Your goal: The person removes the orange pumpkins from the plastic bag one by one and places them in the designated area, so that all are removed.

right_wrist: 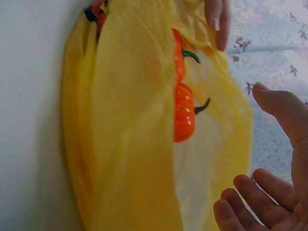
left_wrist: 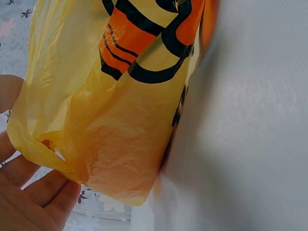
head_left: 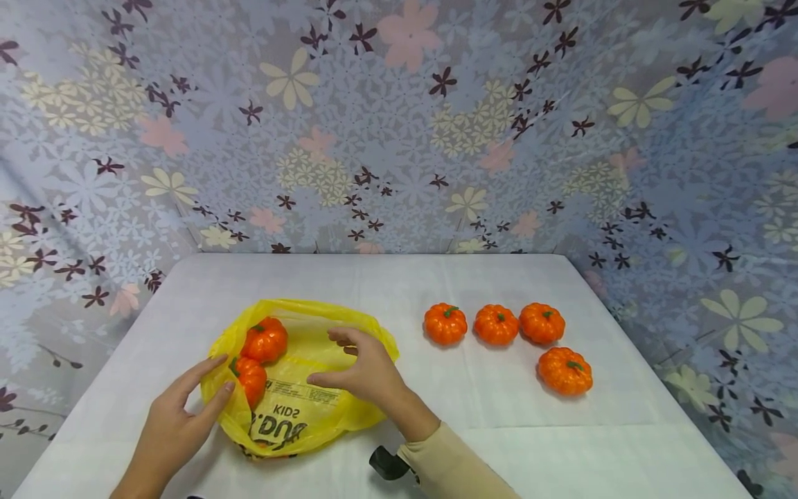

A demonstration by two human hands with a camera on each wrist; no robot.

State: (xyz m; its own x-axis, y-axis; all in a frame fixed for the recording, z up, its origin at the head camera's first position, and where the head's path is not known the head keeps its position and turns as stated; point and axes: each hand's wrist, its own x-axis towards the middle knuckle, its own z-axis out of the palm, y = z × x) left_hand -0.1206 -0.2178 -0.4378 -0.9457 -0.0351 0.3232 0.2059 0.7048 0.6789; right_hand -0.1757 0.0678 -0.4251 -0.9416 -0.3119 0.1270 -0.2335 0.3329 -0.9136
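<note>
A yellow plastic bag (head_left: 324, 423) printed with black letters lies on its side on the white table, its mouth spread wide. Two small orange pumpkins with green stems are inside at its left: an upper pumpkin (head_left: 267, 339) and a lower pumpkin (head_left: 252, 382). My left hand (head_left: 183, 416) holds the bag's left rim; the left wrist view shows its fingers against the yellow film. Over the bag's mouth hovers my right hand (head_left: 368, 367), thumb and fingers spread apart, with nothing between them. In the right wrist view this hand (right_wrist: 269, 192) is beside the bag's opening.
Four-sided white table (head_left: 399, 277) stands against a flowered cloth backdrop (head_left: 386, 138). Several orange pumpkins are right of the bag: three in a row, including a left one (head_left: 445, 324), and one nearer (head_left: 564, 371). A black device (head_left: 388, 463) sits by the right wrist.
</note>
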